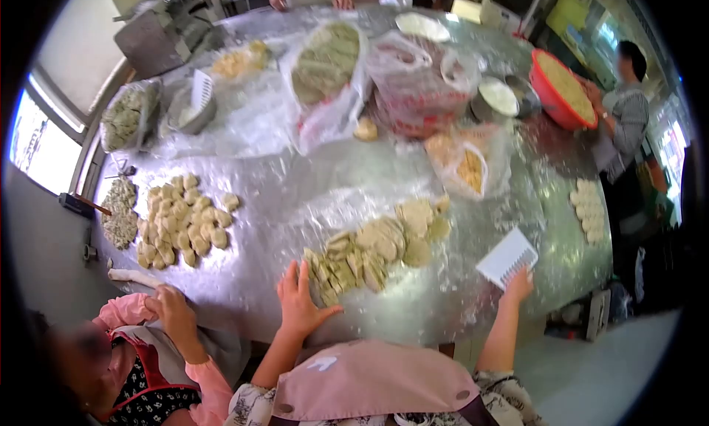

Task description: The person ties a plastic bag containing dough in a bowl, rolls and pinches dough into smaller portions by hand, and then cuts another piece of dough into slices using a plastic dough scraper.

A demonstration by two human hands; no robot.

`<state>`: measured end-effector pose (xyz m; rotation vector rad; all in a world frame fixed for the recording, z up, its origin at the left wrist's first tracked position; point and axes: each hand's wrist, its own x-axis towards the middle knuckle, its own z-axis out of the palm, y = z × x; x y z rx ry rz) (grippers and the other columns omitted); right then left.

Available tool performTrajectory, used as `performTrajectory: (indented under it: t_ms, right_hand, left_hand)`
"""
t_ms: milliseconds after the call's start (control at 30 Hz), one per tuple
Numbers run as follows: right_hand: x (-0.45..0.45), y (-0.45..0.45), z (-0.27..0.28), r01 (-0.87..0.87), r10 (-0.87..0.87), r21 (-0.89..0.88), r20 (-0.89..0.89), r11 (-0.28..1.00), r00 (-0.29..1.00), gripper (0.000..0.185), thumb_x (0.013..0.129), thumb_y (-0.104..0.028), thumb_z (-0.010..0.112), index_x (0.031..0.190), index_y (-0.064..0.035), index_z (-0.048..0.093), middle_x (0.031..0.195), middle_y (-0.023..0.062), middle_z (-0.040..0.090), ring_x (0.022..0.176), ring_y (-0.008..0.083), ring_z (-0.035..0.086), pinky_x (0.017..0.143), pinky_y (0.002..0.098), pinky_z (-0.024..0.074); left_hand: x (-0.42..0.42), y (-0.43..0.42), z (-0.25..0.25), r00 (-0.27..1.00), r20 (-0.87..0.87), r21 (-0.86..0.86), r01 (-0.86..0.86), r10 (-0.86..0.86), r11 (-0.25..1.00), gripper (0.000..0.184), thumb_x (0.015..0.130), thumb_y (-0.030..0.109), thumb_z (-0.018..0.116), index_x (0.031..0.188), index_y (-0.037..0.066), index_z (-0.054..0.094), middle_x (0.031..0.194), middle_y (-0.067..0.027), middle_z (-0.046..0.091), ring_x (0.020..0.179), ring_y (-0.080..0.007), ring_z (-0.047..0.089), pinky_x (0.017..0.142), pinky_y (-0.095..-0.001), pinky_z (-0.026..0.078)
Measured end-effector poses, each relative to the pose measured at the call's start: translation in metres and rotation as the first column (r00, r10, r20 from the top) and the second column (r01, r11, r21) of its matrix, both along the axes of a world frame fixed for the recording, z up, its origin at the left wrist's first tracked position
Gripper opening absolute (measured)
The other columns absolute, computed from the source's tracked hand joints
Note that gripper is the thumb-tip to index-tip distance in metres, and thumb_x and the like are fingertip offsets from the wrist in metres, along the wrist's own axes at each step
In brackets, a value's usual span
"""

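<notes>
My left hand [299, 302] is open, fingers and thumb spread, at the near left end of a row of dough pieces [369, 241]. Cut chunks lie closest to that hand, and flat rounds overlap toward the right end. Whether the fingertips touch the dough, I cannot tell. Off to the right, my right hand [520, 282] is closed on a white dough scraper [508, 258] with a toothed edge. The scraper is held over the metal table [473, 300], apart from the dough.
At left, a co-worker's hands [173, 311] are near a dough roll [134, 277] and piled dough pieces [181, 219]. Bags of dough [325, 64], a plastic bag [421, 86] and a bowl [498, 99] stand farther back. Another person holds a red basin [565, 90].
</notes>
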<state>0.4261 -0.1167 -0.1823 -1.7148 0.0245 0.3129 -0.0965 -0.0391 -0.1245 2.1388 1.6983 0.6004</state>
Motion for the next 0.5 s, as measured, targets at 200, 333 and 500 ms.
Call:
performTrajectory:
  t_ms: [200,333,500]
  right_hand:
    - [0.014,0.019,-0.02,-0.115,0.153,-0.186,0.201,0.976,0.968,0.025,0.095,-0.021,0.061,0.102,0.0035,0.063,0.087,0.0125,0.068,0.068,0.0194,0.065,0.055,0.0331,0.0539]
    - [-0.004,0.032,-0.007,-0.17,0.283,-0.379,0.266,0.91,0.922,0.024,0.093,-0.021,0.064,0.097,0.0031,0.062,0.083,0.0126,0.068,0.066,0.0201,0.066,0.053,0.0335,0.0539]
    - [0.005,0.04,-0.031,-0.147,0.164,-0.17,0.09,0.974,0.982,0.028,0.092,-0.023,0.067,0.107,-0.0002,0.06,0.089,0.0152,0.069,0.066,0.0249,0.067,0.053,0.0356,0.0559]
  left_hand:
    - [0.0,0.014,-0.014,0.999,0.038,0.015,0.032,-0.033,0.999,0.115,0.054,0.039,0.092,0.147,0.003,0.035,0.142,-0.022,0.042,0.126,-0.0403,0.043,0.106,-0.0497,0.035]
    - [0.0,0.025,-0.008,0.979,0.19,-0.002,0.069,-0.068,0.998,0.102,0.061,0.024,0.09,0.147,0.006,0.038,0.133,-0.0222,0.047,0.122,-0.0395,0.048,0.102,-0.0448,0.043]
    - [-0.001,0.026,-0.008,0.958,0.284,-0.155,0.012,0.032,0.988,0.097,0.064,0.022,0.089,0.147,0.012,0.041,0.135,-0.0208,0.046,0.124,-0.0388,0.047,0.104,-0.043,0.044]
